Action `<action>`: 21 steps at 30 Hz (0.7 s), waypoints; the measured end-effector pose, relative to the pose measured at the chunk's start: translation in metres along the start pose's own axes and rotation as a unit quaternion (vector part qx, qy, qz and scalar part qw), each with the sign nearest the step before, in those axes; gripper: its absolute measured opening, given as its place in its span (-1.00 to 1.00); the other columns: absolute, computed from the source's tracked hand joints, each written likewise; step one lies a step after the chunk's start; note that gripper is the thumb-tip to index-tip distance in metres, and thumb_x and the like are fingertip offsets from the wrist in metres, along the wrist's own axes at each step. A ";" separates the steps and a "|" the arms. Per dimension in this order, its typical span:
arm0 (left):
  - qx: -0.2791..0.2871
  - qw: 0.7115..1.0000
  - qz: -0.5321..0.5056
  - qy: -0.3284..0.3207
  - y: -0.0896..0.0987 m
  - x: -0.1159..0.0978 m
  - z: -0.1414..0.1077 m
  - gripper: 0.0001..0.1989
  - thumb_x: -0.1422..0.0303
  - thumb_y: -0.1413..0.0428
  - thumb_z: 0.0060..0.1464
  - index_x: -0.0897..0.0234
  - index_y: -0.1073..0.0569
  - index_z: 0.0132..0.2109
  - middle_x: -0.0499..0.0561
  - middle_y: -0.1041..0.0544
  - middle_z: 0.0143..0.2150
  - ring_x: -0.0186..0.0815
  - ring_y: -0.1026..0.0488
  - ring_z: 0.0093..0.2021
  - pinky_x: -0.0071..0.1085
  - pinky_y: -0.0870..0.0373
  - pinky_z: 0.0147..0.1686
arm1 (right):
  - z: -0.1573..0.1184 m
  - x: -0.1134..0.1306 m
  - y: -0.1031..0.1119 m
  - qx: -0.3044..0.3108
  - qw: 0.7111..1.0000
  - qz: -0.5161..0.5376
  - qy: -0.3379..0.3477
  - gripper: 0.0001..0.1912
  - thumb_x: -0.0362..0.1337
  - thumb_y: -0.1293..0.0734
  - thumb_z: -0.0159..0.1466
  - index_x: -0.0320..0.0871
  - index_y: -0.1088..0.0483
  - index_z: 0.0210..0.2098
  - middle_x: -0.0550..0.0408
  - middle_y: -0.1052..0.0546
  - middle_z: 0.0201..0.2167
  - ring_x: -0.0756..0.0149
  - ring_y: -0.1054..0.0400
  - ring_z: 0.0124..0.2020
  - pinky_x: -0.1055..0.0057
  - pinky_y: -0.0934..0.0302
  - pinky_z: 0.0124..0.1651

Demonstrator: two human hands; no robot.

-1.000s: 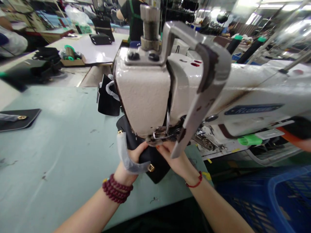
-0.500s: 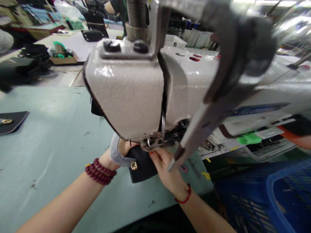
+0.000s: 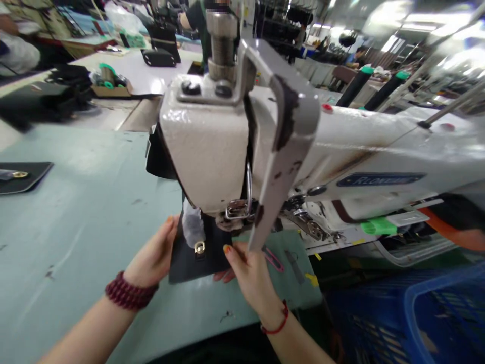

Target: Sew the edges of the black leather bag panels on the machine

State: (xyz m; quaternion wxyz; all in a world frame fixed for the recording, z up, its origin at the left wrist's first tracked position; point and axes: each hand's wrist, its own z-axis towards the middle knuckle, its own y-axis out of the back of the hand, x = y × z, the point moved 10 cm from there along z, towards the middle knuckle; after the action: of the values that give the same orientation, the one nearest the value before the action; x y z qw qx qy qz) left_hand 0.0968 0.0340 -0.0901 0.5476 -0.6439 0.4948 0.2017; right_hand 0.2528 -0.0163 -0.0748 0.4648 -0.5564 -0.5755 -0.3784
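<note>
A white industrial sewing machine fills the centre. A black panel lies partly beneath its head. The right hand pinches the panel's right edge, thumb on top; the left hand is at its left edge, grip unclear. A plastic-wrapped handle with gold buckle might snag under the machine's head if the panel swings. Its long axis seems to point toward the machine; the far end is hidden.

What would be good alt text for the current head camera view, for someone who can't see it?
A person's right hand grips a black panel below a white sewing machine, thumb on top, while the left hand is at the panel's left edge. The panel carries gold-coloured hardware; another black piece lies to the left on the green table.
</note>
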 end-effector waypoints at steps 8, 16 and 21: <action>-0.134 0.990 -0.051 -0.019 -0.036 0.070 -0.060 -0.64 0.12 -0.38 -0.06 0.34 -0.64 -0.25 0.16 -0.65 -0.24 -0.08 -0.57 -0.12 -0.21 -0.52 -0.03 | -0.019 -0.002 -0.004 -0.027 0.999 0.040 0.019 -0.48 0.13 -0.29 0.35 -0.22 -0.35 -0.43 0.06 -0.50 -0.59 0.43 -0.40 -0.63 0.62 -0.26 -0.52; -0.189 0.981 0.016 0.040 -0.028 0.060 -0.055 -0.55 0.07 -0.44 -0.22 0.36 -0.49 -0.55 -0.02 -0.45 -0.54 -0.35 -0.33 -0.48 -0.43 -0.39 -0.44 | -0.038 -0.008 0.003 -0.002 0.999 0.044 0.016 -0.58 0.04 -0.35 0.34 -0.26 -0.40 -0.31 -0.03 -0.60 -0.46 0.45 -0.47 -0.54 0.68 -0.24 -0.49; -0.168 0.984 0.036 0.048 -0.030 0.062 -0.057 -0.50 0.01 -0.41 -0.18 0.34 -0.44 -0.62 -0.03 -0.41 -0.59 -0.36 -0.31 -0.49 -0.45 -0.36 -0.43 | -0.032 -0.008 0.008 -0.014 0.998 0.067 0.005 -0.51 0.11 -0.37 0.30 -0.26 -0.40 -0.30 -0.01 -0.58 -0.50 0.44 -0.46 -0.57 0.67 -0.24 -0.52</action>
State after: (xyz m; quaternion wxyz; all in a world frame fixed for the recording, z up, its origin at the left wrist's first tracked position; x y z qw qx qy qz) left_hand 0.1331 -0.0464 -0.1065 0.3993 -0.7176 0.5023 0.2707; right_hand 0.2637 -0.0487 -0.0735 0.4842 -0.5979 -0.5293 -0.3576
